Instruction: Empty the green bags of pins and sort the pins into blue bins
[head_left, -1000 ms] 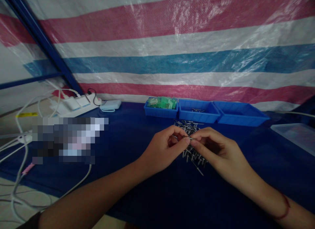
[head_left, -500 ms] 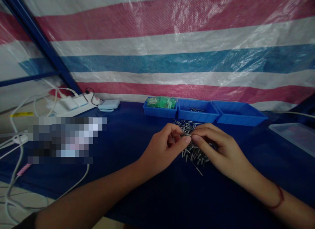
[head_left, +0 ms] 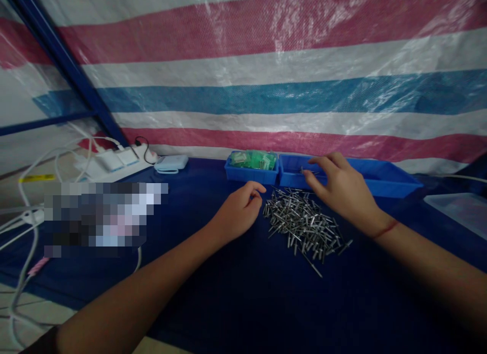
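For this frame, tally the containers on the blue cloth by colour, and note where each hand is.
Blue plastic bins: 3 (with green parts, middle, right)
Clear plastic tray: 1
Total: 4
The right hand is over the middle bin; the left hand sits beside the loose pile of silver metal pins.

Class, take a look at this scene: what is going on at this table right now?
A person sits at a table covered in dark blue cloth, with a pile of small metal rivets between the hands. The right hand reaches over the middle blue bin, fingers together above a few pins inside; whether it holds anything cannot be told. The left hand rests loosely curled beside the pile. Another blue bin holds green parts. A power strip lies far left.
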The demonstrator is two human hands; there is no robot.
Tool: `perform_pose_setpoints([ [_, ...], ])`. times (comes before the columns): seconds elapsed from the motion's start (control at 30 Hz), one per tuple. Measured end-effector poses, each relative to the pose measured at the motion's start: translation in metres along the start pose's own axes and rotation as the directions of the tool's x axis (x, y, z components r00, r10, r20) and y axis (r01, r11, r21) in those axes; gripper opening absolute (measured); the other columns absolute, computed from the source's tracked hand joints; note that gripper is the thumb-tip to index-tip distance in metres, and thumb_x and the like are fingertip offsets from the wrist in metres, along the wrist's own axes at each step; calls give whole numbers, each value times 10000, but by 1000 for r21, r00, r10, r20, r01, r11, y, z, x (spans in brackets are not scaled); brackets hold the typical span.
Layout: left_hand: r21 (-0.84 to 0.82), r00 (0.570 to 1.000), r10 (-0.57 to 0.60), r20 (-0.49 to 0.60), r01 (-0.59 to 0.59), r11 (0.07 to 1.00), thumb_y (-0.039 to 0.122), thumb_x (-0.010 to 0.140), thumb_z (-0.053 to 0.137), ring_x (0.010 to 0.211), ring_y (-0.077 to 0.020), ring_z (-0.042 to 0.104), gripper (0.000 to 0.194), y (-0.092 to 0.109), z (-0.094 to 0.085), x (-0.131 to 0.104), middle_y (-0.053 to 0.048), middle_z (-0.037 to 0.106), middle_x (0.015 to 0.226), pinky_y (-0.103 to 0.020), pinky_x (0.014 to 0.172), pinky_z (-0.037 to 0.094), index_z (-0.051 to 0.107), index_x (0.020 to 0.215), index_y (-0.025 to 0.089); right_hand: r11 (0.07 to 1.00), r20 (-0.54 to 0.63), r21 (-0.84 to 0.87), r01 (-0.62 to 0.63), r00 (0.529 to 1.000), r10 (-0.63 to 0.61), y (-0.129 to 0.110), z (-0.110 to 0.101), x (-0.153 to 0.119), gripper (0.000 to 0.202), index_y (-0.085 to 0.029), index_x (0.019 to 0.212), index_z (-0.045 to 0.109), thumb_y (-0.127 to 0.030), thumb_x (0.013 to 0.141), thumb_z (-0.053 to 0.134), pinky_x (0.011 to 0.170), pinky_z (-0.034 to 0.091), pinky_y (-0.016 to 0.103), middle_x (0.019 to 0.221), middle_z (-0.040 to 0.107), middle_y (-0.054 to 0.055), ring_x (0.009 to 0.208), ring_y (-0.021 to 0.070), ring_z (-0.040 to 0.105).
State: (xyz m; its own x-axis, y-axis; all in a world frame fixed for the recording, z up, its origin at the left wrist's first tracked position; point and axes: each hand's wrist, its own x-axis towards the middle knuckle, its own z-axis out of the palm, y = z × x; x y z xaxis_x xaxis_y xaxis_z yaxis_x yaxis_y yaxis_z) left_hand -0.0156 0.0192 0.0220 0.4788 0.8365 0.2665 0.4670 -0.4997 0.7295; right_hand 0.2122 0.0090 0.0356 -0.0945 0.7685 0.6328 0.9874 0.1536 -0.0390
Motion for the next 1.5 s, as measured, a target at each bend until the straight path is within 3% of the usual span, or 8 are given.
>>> perform_pose_setpoints([
  [0.13,271,972,138,190,-187,944,234,833,503,774,-168,563,134,-4,-1,-2,-29,599,858,-306,733,429,591,913,173,980,19,186,66,997,-71,-14,-14,-31,277,-143,1050,582,-325,861,493,783,481,370,995,582,102,888,235,598],
  [0.3,333,955,142,262,-227,915,318,874,488,776,-166,572,193,-5,2,-5,-33,598,863,-294,724,434,600,944,176,953,50,302,27,998,-44,-20,-25,-50,229,-172,1020,583,-312,853,514,672,483,332,977,580,72,722,169,578],
  [0.6,356,960,128,249,-213,910,157,813,467,711,-143,557,153,1,3,-6,-21,598,805,-266,683,411,600,887,166,916,72,401,5,997,-37,-24,-24,-51,209,-176,993,593,-304,849,513,549,458,305,905,578,66,626,146,546],
  [0.97,348,975,142,168,-194,917,143,832,421,752,-149,563,172,3,-1,-6,-21,596,809,-276,708,415,590,847,169,887,108,460,32,990,-92,-31,-26,-54,137,-196,928,594,-275,856,507,680,488,326,911,615,54,770,176,593],
  [1.17,232,982,188,35,-191,954,121,816,457,711,-130,545,144,13,-4,-9,1,574,773,-263,695,412,590,838,172,866,121,499,26,988,-100,-38,-31,-56,137,-203,927,604,-272,862,505,720,495,335,906,644,55,818,188,609],
  [1.27,71,982,189,-5,-188,980,120,827,465,663,-111,527,137,22,0,-13,12,577,751,-238,654,413,591,851,171,848,159,527,-64,987,-24,-41,-31,-56,194,-202,977,609,-329,851,532,664,499,326,886,654,48,738,177,611],
  [1.37,-79,975,223,-12,-223,972,133,848,473,657,-98,523,129,31,4,-20,13,577,762,-218,632,411,595,873,170,746,220,634,-204,972,78,-44,-31,-55,243,-211,987,623,-387,832,556,620,503,304,843,670,34,704,170,618],
  [1.5,-172,964,266,-17,-265,949,134,859,476,686,-96,528,124,39,9,-26,5,565,788,-213,646,416,593,880,168,556,293,769,-314,947,130,-49,-37,-54,184,-230,847,658,-391,818,573,610,503,260,774,678,6,693,148,624],
])
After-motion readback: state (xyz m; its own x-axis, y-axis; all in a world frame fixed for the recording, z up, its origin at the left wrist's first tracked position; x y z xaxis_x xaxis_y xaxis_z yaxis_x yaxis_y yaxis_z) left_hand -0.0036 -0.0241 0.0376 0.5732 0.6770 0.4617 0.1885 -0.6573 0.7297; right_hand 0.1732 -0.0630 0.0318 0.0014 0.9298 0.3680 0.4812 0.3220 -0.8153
